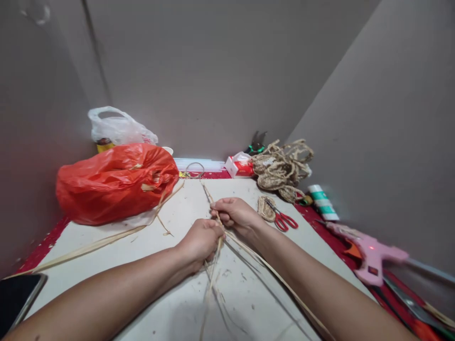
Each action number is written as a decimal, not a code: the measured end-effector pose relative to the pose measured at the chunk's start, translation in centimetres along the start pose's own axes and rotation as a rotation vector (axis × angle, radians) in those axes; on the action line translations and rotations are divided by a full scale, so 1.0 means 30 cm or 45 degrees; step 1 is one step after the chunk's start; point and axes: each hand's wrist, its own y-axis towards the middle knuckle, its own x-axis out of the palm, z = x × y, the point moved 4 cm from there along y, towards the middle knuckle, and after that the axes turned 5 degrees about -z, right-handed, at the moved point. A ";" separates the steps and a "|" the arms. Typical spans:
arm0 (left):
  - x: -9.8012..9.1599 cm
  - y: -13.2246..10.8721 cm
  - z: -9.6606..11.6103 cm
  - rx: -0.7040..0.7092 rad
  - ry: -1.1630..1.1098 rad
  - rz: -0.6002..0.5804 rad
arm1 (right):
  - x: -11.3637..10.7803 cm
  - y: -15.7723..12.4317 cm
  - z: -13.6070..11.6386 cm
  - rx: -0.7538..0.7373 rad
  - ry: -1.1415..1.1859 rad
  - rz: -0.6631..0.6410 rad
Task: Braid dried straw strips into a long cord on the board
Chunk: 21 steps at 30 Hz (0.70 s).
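A thin braid of straw-coloured fibre (pixel 208 192) runs from a wire ring (pixel 195 170) at the back of the white board down to my hands. My right hand (pixel 236 214) pinches the braid from the right. Just below and to the left, my left hand (pixel 202 240) is closed on the same braid, where it parts into loose strands. Those loose fibre strands (pixel 212 279) hang toward me, and a longer one trails along my right forearm.
On the left lies a red plastic bag (pixel 113 184) with fibre sticking out, and a phone (pixel 21 298). To the right are red-handled scissors (pixel 285 221), a coiled rope bundle (pixel 280 166), a tissue pack (pixel 240 164) and a pink glue gun (pixel 373 251).
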 end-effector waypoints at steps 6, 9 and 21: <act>0.014 -0.009 0.010 -0.058 0.030 -0.036 | -0.053 0.011 -0.043 -0.045 -0.079 0.199; 0.014 -0.011 0.012 -0.071 0.063 -0.025 | -0.070 -0.003 -0.081 -0.184 -0.289 0.316; 0.012 -0.010 0.005 -0.040 0.159 0.026 | 0.029 -0.068 -0.097 -0.465 -1.497 0.321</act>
